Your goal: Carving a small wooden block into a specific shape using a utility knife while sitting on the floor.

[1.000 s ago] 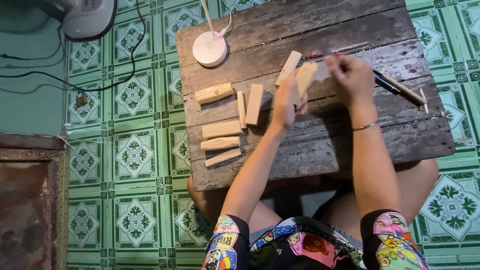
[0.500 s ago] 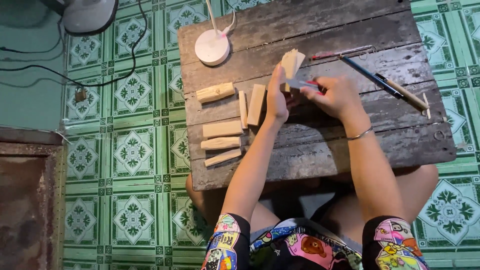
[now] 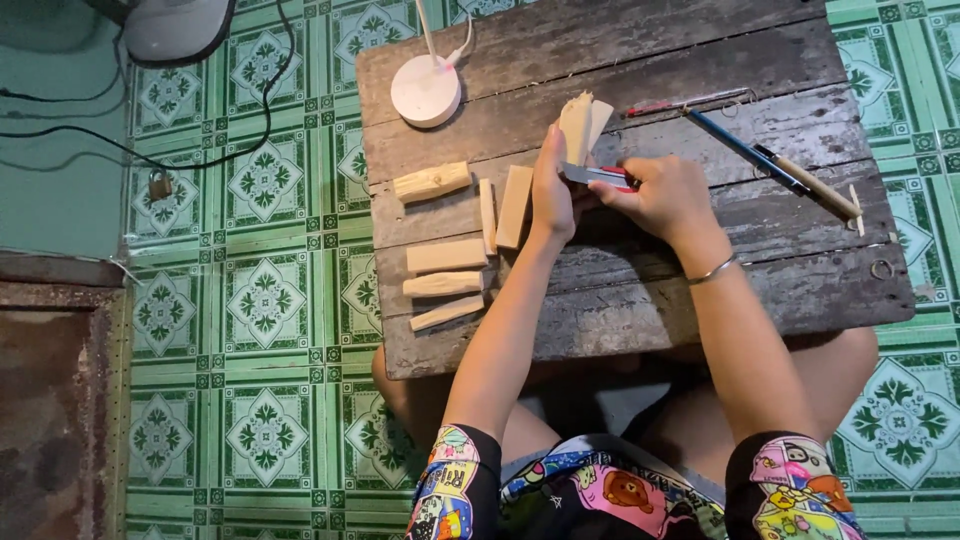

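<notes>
Left hand [image 3: 552,195] now grips wood piece [image 3: 582,125] upright; right hand [image 3: 655,195] has brought knife [image 3: 598,176] against it; 6 cut pieces [image 3: 447,256] lie left.

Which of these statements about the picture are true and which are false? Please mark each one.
1. The left hand holds a pale wood piece upright on the wooden board. True.
2. The right hand is empty. False: it holds a red-handled cutter against the wood.
3. Several cut wood blocks lie left of the hands. True.
4. The round white lamp base stands on the floor tiles. False: it stands on the board.
</notes>
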